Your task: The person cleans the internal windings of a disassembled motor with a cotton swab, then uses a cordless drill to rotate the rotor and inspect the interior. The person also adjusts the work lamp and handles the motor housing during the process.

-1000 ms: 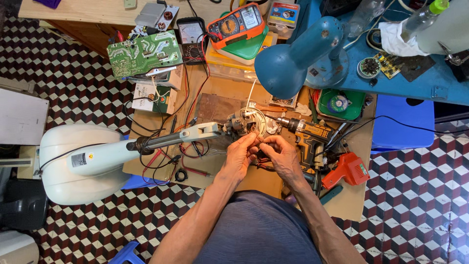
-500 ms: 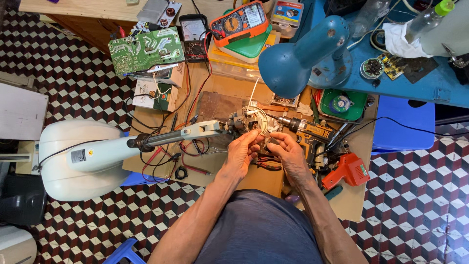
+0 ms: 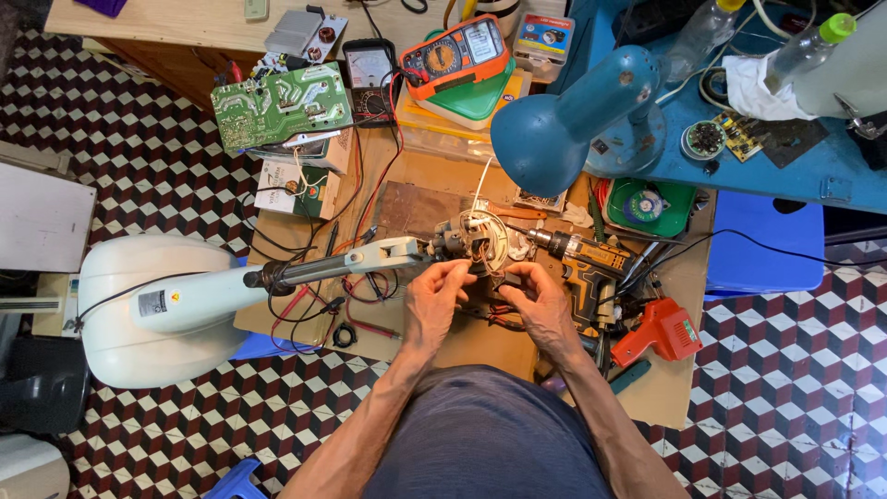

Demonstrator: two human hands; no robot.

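We pinch thin wires at one fan motor (image 3: 479, 238) with left hand (image 3: 434, 300) and right hand (image 3: 540, 305), mid-table (image 3: 462, 346); two meters (image 3: 455, 54), one lamp (image 3: 565, 120), one drill (image 3: 584, 263) nearby.

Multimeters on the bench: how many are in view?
2. A black analog multimeter and an orange-cased digital multimeter lie side by side at the bench's far edge; clutter may hide others.
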